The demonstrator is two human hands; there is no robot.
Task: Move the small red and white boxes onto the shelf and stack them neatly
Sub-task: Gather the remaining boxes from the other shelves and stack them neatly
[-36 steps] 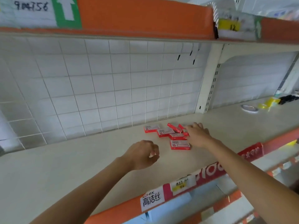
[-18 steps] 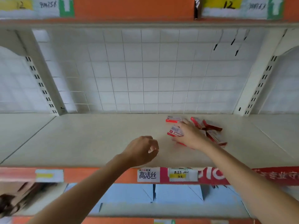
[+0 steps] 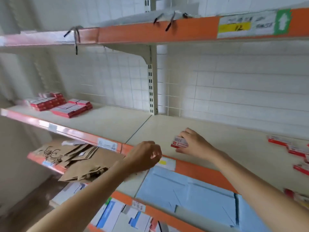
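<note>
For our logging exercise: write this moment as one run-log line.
right hand: holds red and white box | left hand: curled, holds nothing | stacked boxes: far left of shelf

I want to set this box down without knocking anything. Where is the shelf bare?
Bare: the shelf between the stacked boxes at far left and the right hand holding a box. Also behind that hand, up to the wire grid. Crowded: the right edge, with loose boxes.
</note>
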